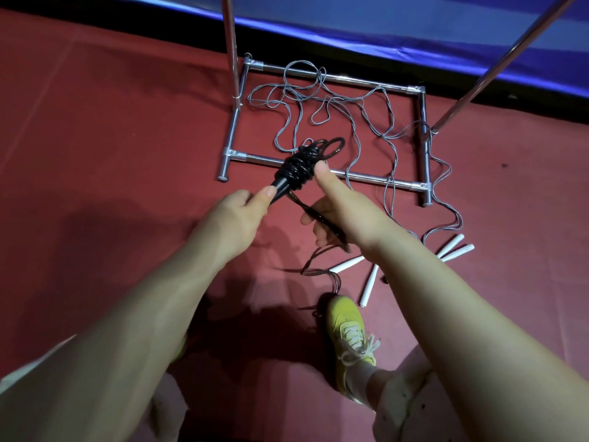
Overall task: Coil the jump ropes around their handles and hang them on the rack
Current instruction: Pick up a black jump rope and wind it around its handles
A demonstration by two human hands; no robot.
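Observation:
My left hand (237, 215) grips the lower end of the black handles (282, 186), held up at an angle. Black rope (299, 164) is wound in thick turns round their upper part, with loose loops sticking out at the top. My right hand (341, 212) holds the free black strand (322, 218), thumb raised beside the coil; the strand trails down to the floor near my shoe. Grey ropes (322, 103) lie tangled over the metal rack's base frame (366, 178) on the red floor. Their white handles (369, 287) lie at the right of my right arm.
Two chrome uprights of the rack (231, 49) rise from the base, one at the left, one slanting off at the upper right. A blue mat (414, 30) borders the red floor at the back. My yellow shoe (349, 333) stands below the hands.

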